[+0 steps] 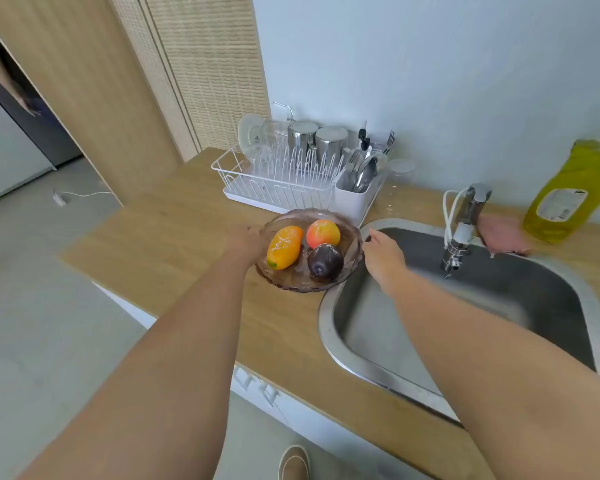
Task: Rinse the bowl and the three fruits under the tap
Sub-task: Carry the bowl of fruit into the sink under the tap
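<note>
Three fruits, in one tinted glass bowl [310,282] on the wooden desk [174,244], just left of the steel sink [378,372]: an orange-yellow mango [284,247], a red-orange peach-like fruit [323,233], a dark purple plum [325,260]. Left hand [248,242]: at the bowl's left rim, fingers hidden behind it, so the grip cannot be told. Right hand [383,258]: at the right rim, fingers loosely curled, contact unclear. Tap [463,230]: no water visible. Progress, as judged: nothing rinsed; bowl not yet moved to the sink, all four items remaining. Writing: the yellow dish-soap bottle [565,199] carries a label, too blurred to read.
</note>
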